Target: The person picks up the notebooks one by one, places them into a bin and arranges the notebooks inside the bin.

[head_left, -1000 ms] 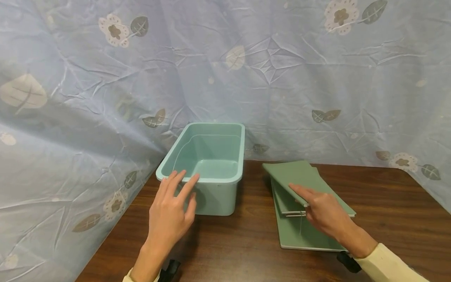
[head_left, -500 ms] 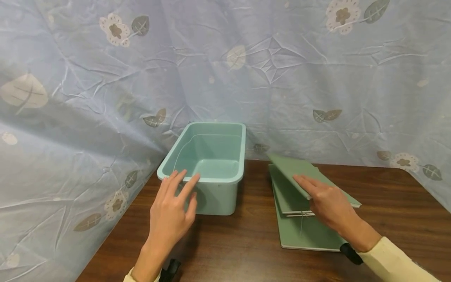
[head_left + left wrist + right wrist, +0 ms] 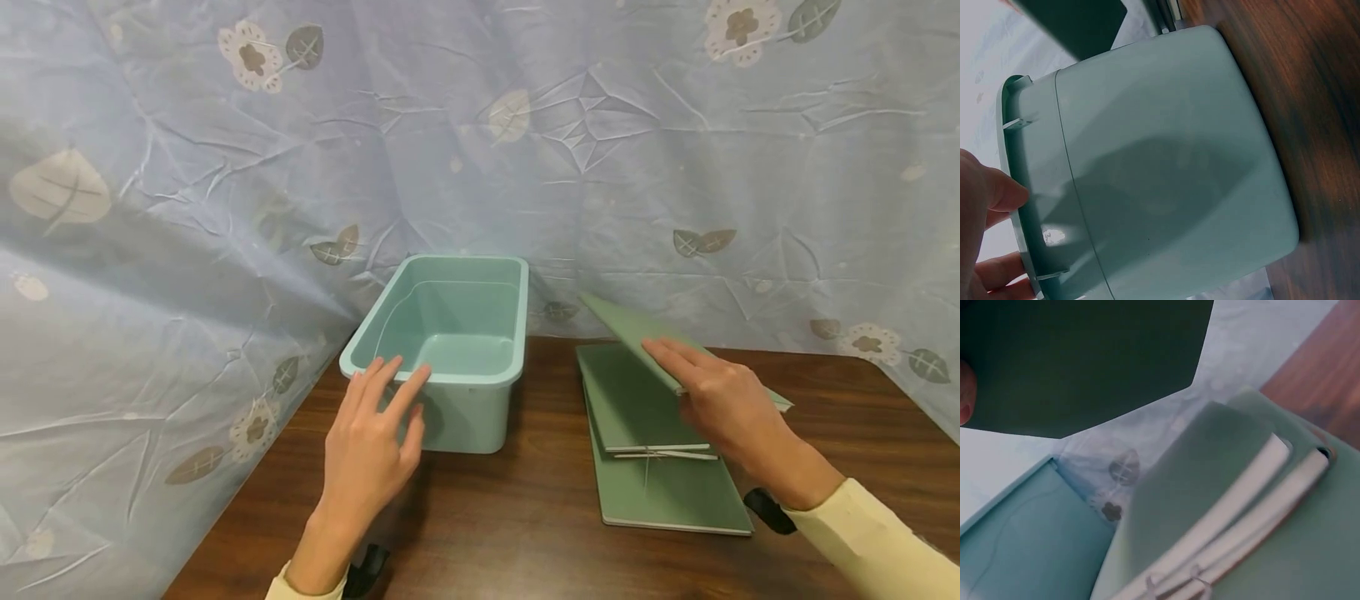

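Note:
My right hand grips the near edge of a green notebook, which hangs tilted above the others. Its dark underside fills the top of the right wrist view, where only a fingertip shows. Below it, more green notebooks lie stacked, with thin string at their pale page edges. The lowest notebook sticks out toward me. My left hand has its fingers spread loosely at the near rim of a pale teal plastic bin. In the left wrist view the thumb lies against that rim.
The bin stands on a brown wooden table, left of the notebooks. A floral curtain hangs behind and along the left side. Dark wrist straps show at both sleeves.
My right hand has raised the top notebook up and to the right, away from the stack, uncovering more of the notebooks below. My left hand has stayed at the bin's rim.

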Demonstrator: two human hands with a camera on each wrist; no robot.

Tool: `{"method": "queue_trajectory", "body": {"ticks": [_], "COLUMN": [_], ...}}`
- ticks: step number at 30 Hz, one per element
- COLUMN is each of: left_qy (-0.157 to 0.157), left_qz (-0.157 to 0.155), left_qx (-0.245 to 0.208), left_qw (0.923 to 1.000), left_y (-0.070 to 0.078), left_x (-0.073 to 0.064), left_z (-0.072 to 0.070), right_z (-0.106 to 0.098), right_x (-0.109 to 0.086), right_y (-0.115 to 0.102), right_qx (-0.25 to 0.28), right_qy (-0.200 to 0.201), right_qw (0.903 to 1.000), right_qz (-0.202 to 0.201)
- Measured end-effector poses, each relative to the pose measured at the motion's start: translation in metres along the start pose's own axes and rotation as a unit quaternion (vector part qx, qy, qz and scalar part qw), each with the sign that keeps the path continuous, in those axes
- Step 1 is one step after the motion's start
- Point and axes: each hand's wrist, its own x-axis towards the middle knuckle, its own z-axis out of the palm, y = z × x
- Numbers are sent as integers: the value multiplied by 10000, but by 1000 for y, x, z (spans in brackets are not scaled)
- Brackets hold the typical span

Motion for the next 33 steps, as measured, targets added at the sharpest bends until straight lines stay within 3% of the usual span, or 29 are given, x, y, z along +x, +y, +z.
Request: {"method": "queue_trajectory", "body": {"ticks": [17, 33], "left_qy": [-115, 35], "left_qz": [-78, 3], "left_qx": [15, 27], "left_qw": [9999, 10000], "left_y": [1, 0], "left_x": [1, 0], "left_z": [-2, -1], "right_z": [-22, -38], "right_x": [35, 71], "right_y": [5, 2], "right_qx": [68, 129], "right_qy": [61, 267], "right_qw": [9991, 9971], "right_qz": [-411, -708]}}
